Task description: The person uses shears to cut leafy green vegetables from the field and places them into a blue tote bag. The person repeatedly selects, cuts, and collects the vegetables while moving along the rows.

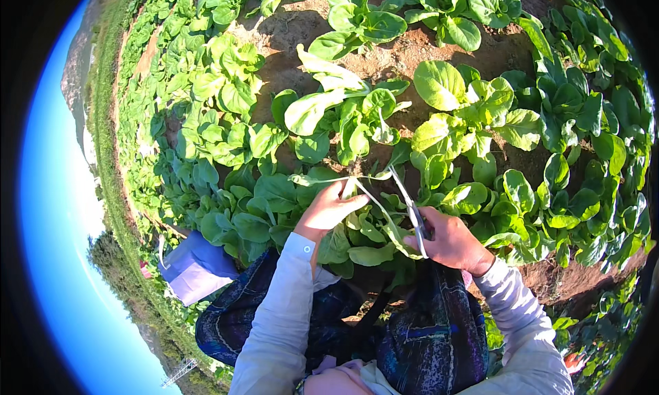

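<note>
My left hand is closed around the pale stem base of a leafy green plant, whose leaves hang below the hand. Its root end points away from me, with thin stalks spreading to both sides. In my right hand is a pair of metal scissors, pointing away from me and to the left. The tips are close to a small drooping leaf right of the stem base. A long wilted stalk runs from the stem base towards the right fingers; whether they touch it I cannot tell.
Rows of leafy green plants grow in brown soil ahead and to both sides. A purple-blue bag lies at the left by my knee. My knees in dark patterned trousers are bent beneath my arms.
</note>
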`<state>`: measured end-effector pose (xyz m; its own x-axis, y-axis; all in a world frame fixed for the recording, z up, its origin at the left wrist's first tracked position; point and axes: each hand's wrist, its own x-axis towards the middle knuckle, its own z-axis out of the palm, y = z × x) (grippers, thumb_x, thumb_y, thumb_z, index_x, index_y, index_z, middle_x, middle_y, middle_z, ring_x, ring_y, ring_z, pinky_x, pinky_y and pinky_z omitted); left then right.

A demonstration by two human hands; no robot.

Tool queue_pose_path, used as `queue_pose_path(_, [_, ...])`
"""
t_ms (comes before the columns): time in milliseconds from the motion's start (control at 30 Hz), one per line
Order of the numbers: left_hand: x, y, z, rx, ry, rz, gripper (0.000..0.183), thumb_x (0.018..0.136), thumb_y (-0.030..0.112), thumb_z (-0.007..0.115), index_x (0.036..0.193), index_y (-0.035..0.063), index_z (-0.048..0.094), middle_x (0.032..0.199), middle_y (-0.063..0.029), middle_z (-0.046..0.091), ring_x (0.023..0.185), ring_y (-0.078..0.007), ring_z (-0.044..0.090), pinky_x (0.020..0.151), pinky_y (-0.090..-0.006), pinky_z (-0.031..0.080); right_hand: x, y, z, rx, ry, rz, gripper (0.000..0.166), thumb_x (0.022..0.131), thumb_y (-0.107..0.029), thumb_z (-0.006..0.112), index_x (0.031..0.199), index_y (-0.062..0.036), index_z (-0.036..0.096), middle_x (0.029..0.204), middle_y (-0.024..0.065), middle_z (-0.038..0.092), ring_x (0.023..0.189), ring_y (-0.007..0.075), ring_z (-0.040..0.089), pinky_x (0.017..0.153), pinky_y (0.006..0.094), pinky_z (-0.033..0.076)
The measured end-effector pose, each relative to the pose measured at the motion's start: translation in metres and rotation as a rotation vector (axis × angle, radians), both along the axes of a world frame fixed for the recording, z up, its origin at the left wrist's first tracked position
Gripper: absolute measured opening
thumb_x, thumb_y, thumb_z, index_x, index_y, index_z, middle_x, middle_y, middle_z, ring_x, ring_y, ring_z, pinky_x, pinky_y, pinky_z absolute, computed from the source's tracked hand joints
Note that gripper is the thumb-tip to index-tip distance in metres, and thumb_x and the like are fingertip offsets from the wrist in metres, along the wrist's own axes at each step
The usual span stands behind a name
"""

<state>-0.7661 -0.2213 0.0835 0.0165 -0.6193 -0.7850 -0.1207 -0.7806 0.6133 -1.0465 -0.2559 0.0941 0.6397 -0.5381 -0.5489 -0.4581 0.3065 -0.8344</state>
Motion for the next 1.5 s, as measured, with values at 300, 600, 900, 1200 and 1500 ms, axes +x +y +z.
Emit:
queue_pose_path(300, [-0.011,-0.001,-0.002,0.016,0.172,0.043,0.035,0.093,0.015,0.060,0.125,0.0032,0.058,0.107,0.0015,0.059,0.097,-0.0071,0.053,0.085,-0.0256,0.045,0.002,-0.003,-0.011,-0.131,0.022,0.091,0.054,0.082,-0.038,0.075,0.119,-0.0024,0.056,0.076,0.0131,0.065,0.068,0.0292,0.065,0.065,0.0383,0.052])
queue_pose_path(600, [-0.027,0.000,-0.007,-0.108,-0.125,0.038,0.015,0.089,0.016,0.064,0.096,0.0025,0.062,0.080,-0.0002,0.061,0.072,-0.0075,0.052,0.065,-0.0272,0.045,0.005,-0.007,-0.004,-0.073,0.012,0.104,0.052,0.082,-0.041,0.075,0.110,-0.0021,0.057,0.072,0.0136,0.064,0.068,0.0320,0.066,0.065,0.0412,0.052])
queue_pose_path(900, [-0.036,-0.017,0.003,-0.005,-0.138,-0.198,0.014,0.091,0.014,0.050,0.092,0.0002,0.051,0.069,-0.0078,0.054,0.060,-0.0162,0.052,0.058,-0.0339,0.044,0.006,-0.007,-0.013,-0.105,0.040,0.189,0.053,0.081,-0.041,0.076,0.112,-0.0018,0.060,0.076,0.0147,0.063,0.069,0.0298,0.064,0.065,0.0395,0.050])
queue_pose_path(1200, [-0.035,-0.002,-0.014,-0.175,-0.334,-0.484,0.014,0.088,0.013,0.052,0.089,-0.0012,0.051,0.074,-0.0212,0.056,0.067,-0.0377,0.057,0.060,-0.0450,0.045,0.004,-0.003,-0.028,-0.250,0.014,0.209,0.050,0.080,-0.044,0.075,0.106,-0.0033,0.061,0.079,0.0170,0.064,0.073,0.0352,0.065,0.065,0.0412,0.051])
queue_pose_path(1500, [-0.023,0.014,-0.029,-0.277,-0.370,-0.714,0.014,0.087,0.016,0.053,0.094,0.0042,0.052,0.074,-0.0193,0.055,0.067,-0.0398,0.057,0.059,-0.0474,0.045,0.003,0.015,-0.036,-0.079,-0.008,0.078,0.040,0.083,-0.031,0.077,0.106,-0.0019,0.063,0.068,0.0091,0.063,0.060,0.0221,0.060,0.057,0.0343,0.048])
